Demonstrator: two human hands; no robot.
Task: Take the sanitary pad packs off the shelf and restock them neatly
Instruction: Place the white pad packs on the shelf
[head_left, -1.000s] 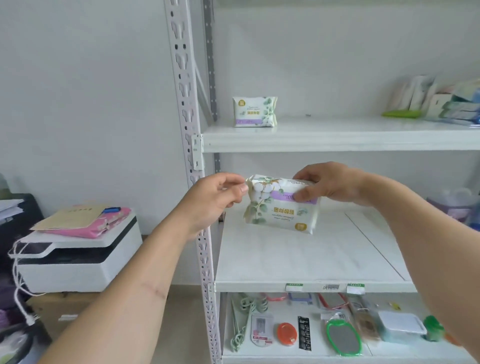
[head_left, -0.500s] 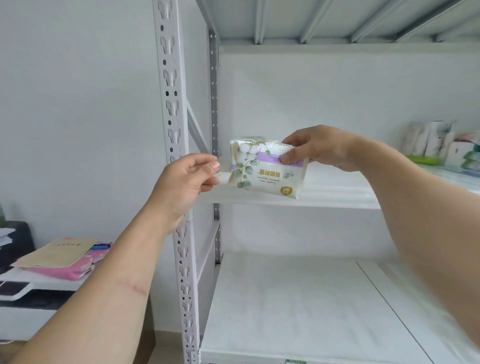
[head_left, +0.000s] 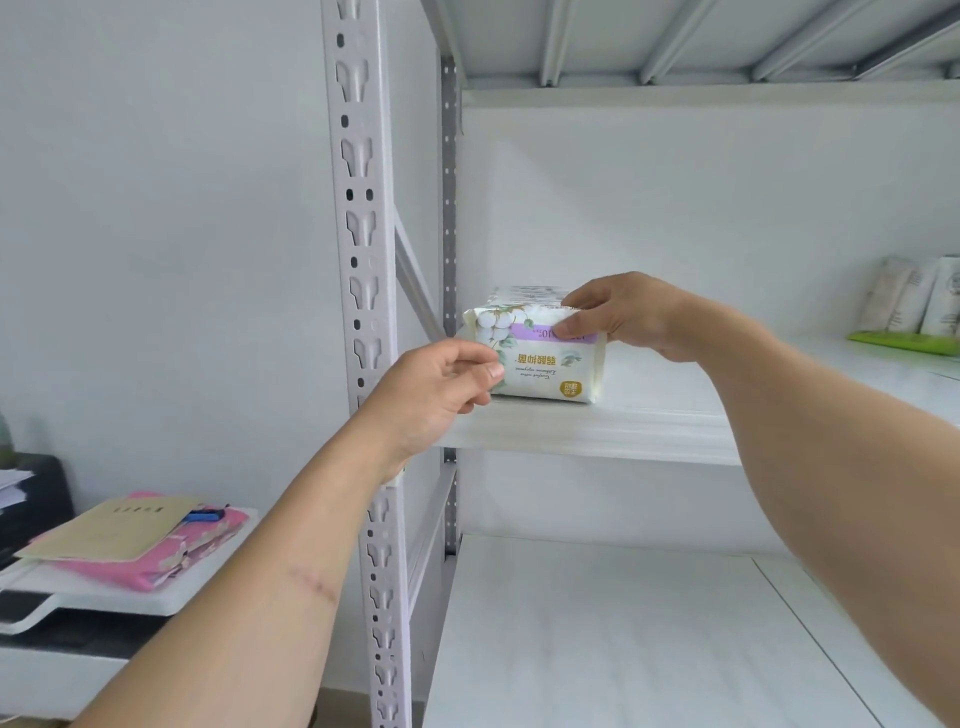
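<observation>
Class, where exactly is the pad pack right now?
The pad pack sits at the upper shelf's left end, beside the post, held between both hands.

The white shelf (head_left: 649, 426) carries a pad pack (head_left: 545, 364) upside down at its left end. Far right, more packs (head_left: 914, 304) stand upright on it.

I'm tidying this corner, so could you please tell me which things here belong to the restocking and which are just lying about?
Belongs to the job:
- pad pack, held by right hand and left hand
- second pack behind it
- shelf
- packs far right

Lying about:
- brown envelope
- pink pouch
- printer
</observation>
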